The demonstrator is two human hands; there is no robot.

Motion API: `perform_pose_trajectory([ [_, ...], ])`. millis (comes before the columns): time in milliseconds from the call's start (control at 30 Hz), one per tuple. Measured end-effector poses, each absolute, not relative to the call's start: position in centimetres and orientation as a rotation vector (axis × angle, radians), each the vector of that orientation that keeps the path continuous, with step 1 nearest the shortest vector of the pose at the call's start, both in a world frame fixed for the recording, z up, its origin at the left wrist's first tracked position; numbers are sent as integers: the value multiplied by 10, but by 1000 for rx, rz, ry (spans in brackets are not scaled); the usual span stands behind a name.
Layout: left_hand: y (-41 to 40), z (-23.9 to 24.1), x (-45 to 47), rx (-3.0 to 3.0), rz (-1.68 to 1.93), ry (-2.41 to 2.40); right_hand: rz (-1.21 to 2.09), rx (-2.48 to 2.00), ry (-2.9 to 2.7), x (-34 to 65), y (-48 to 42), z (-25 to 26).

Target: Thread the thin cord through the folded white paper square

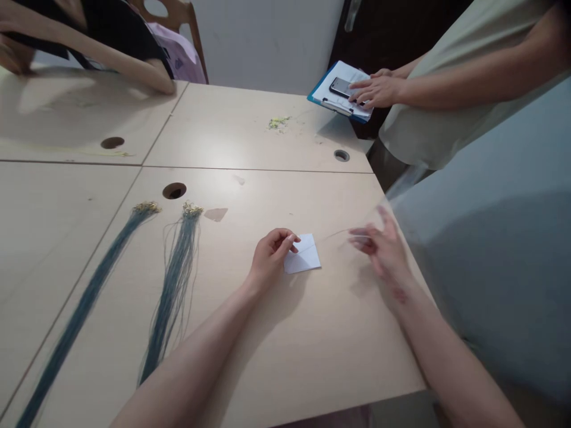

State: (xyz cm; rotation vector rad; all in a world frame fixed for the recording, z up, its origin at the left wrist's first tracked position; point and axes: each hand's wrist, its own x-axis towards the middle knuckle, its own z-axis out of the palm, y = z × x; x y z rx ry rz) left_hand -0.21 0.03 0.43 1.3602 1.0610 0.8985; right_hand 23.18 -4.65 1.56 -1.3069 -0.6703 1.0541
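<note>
My left hand (272, 254) is curled into a pinch on the left edge of a small white folded card (303, 255) lying on the pale table (267, 333). A thin pale thread (332, 235) runs from the card toward my right hand (381, 246), which is smeared by motion just right of the card, near the table's right edge. Its fingers look spread, but the blur hides whether they hold the thread.
Two long bundles of dark blue cords (173, 285) with gold ends lie at the left. Cable holes (173, 191) dot the tables. Another person's hand (377, 90) rests on a phone and blue clipboard (341, 90) at the far right corner. A second person's arm (111, 56) lies far left.
</note>
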Motion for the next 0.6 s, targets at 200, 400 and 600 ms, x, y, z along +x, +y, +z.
perform_pose_trajectory([
  [200, 5, -1, -5, 1328, 872, 1004, 1095, -1240, -839, 159, -2, 2],
  [400, 5, -3, -5, 1311, 836, 996, 1060, -1223, -815, 157, 7, -3],
  [600, 7, 0, -5, 1312, 756, 985, 1065, -1226, -843, 159, 9, -6],
])
